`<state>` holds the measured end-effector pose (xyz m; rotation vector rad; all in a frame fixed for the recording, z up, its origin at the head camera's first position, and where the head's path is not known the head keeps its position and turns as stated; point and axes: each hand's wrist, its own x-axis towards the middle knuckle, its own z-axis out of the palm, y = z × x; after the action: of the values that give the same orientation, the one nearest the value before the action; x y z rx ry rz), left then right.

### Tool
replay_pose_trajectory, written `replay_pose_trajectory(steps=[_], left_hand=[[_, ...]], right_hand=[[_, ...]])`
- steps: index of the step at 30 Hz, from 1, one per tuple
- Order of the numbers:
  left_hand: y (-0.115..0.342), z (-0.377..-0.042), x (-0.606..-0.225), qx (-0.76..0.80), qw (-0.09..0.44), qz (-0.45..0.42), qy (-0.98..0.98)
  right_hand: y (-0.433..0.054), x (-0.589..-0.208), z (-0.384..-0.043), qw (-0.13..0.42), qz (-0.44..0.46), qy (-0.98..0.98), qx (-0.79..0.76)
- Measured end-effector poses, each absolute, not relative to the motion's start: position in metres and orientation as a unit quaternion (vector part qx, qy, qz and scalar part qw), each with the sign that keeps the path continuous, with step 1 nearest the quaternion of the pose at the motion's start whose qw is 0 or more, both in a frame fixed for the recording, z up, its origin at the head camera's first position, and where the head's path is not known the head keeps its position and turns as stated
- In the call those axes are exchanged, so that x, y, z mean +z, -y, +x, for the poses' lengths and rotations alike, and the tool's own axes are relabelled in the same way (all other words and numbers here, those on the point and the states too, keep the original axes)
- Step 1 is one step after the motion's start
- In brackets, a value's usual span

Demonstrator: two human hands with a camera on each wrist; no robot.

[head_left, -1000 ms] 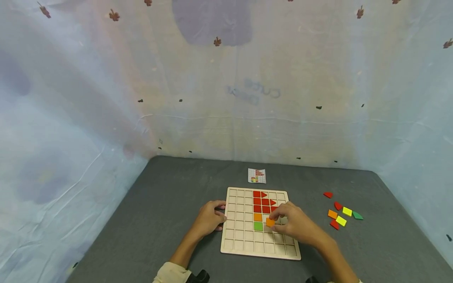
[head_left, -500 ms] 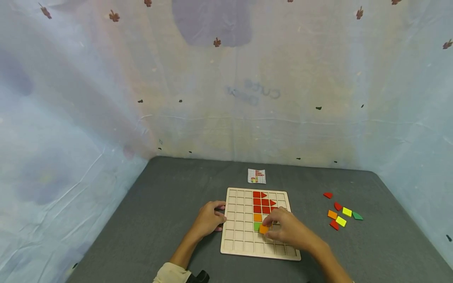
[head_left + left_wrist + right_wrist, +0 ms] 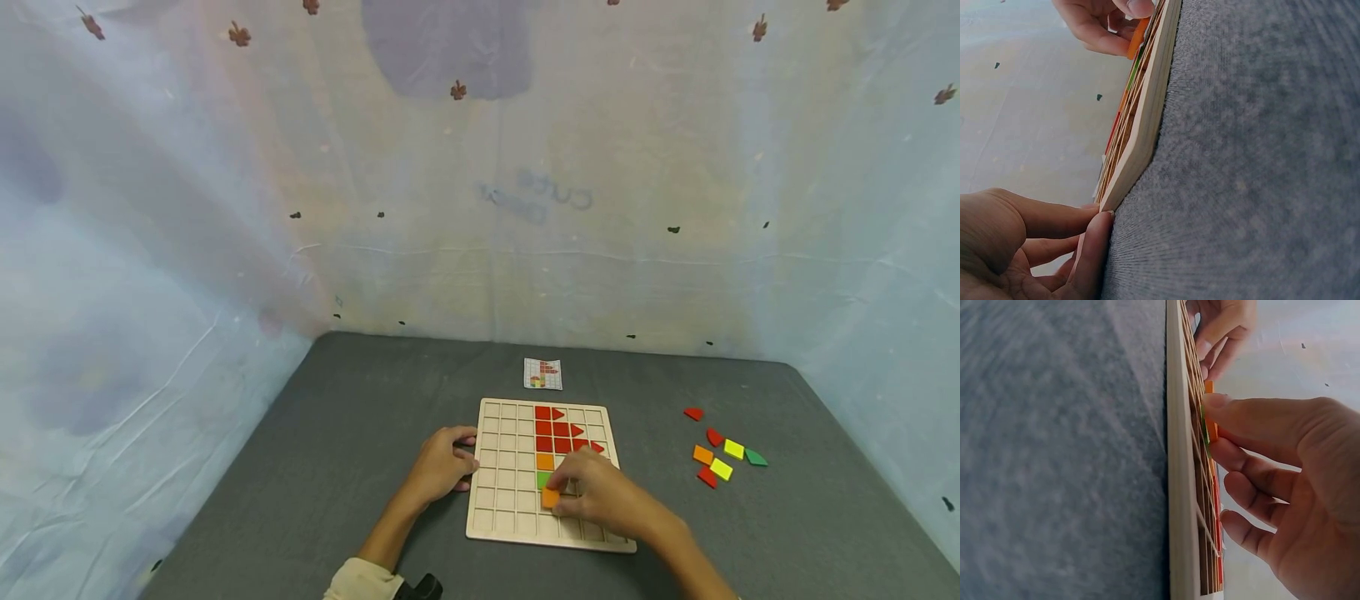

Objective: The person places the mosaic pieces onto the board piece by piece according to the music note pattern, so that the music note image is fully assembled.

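A wooden grid board (image 3: pixel 504 500) lies on the grey table, with red tiles (image 3: pixel 561 430), an orange square (image 3: pixel 544 461) and a green square (image 3: pixel 542 480) set in its cells. My left hand (image 3: pixel 438 463) pinches the board's left edge, thumb and fingertips on the rim in the left wrist view. Between thumb and fingers, my right hand (image 3: pixel 607 496) holds another orange square tile (image 3: pixel 550 498) at the cell just below the green one. In the right wrist view this orange tile (image 3: pixel 1212 415) stands slightly proud of the board; its lower face is hidden.
Loose red, yellow, orange and green tiles (image 3: pixel 722 468) lie on the table (image 3: pixel 787 533) to the right of the board. A small printed pattern card (image 3: pixel 542 374) sits behind the board. A patterned sheet (image 3: pixel 480 208) hangs beyond the table.
My right hand has carried the orange tile leftward and toward me, from right of the green square to just below it. My left hand has stayed at the board's edge.
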<state>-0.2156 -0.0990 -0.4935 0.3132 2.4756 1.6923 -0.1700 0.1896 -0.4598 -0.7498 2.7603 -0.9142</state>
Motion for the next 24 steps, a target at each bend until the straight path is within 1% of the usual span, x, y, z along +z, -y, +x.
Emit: replay_pose_trajectory(steps=[10,17,24], left_hand=[[0.0989,-0.2147,-0.4933,0.561,0.065,0.102,-0.819],[0.0994,-0.2141,-0.4932,0.566,0.069,0.102,-0.815],[0.0992,-0.2140,-0.4921,0.567,0.070,0.102,-0.815]], right_hand=[[-0.1882,-0.4596,-0.1682,0.075,-0.247,-0.916,-0.307],[-0.1869,-0.4614,-0.1682,0.062,-0.256,-0.914,-0.309],[-0.1859,-0.4621,-0.1684,0.061,-0.255,-0.913,-0.313]])
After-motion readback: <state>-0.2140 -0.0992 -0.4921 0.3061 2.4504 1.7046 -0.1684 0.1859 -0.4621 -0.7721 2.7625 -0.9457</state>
